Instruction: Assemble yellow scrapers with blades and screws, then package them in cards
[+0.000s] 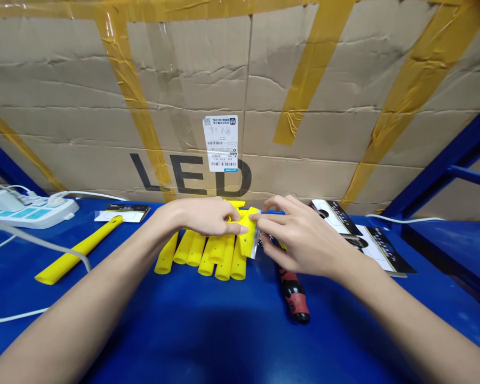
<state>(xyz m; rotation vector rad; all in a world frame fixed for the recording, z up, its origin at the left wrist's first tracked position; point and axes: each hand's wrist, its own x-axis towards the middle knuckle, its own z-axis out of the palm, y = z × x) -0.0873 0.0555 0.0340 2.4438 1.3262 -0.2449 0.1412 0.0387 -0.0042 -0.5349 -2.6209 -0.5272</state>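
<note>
Bare forearms point(104, 282) reach over a blue table point(176, 341), the left hand point(204, 216) pinching a yellow piece point(246, 241) above yellow tubes point(224, 262), the right hand point(304, 238) curled at its edge, grip unclear. Handling the piece against a clear packet point(255, 250) appears under way, calling for a steady hold.

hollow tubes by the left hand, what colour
The hollow tubes are yellow, seen in the head view.
</note>
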